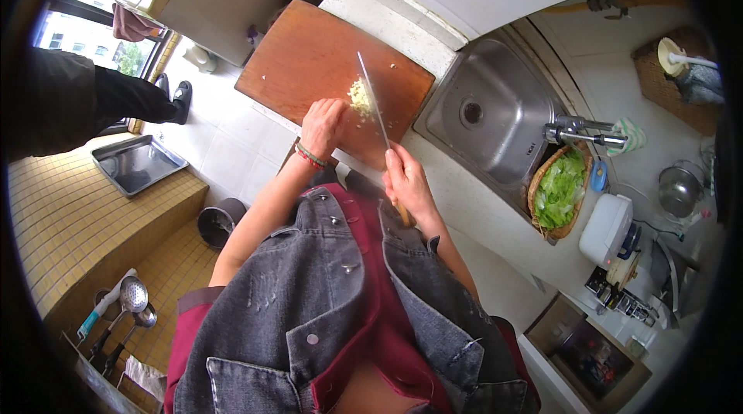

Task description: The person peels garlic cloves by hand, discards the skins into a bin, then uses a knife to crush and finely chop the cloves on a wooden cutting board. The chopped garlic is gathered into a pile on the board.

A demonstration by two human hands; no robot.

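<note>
My right hand [408, 179] is closed around the handle of a kitchen knife [371, 95]. The blade stands edge-down over a wooden cutting board [307, 48], against a small heap of finely chopped pale food [359, 96], perhaps garlic. Small bits lie scattered around the blade and elsewhere on the board. My left hand [325, 127] is at the board's near edge, left of the heap, with its fingers curled together. Its fingertips are partly hidden, so whether it holds anything does not show. Braided bands circle the left wrist.
Right of the board is a steel sink [487, 112] with a faucet [583, 134]. Beside it sits a basket of leafy greens [560, 190]. A metal tray [139, 164] rests on a yellow tiled ledge. A person's dark-clothed leg [130, 92] is at the left.
</note>
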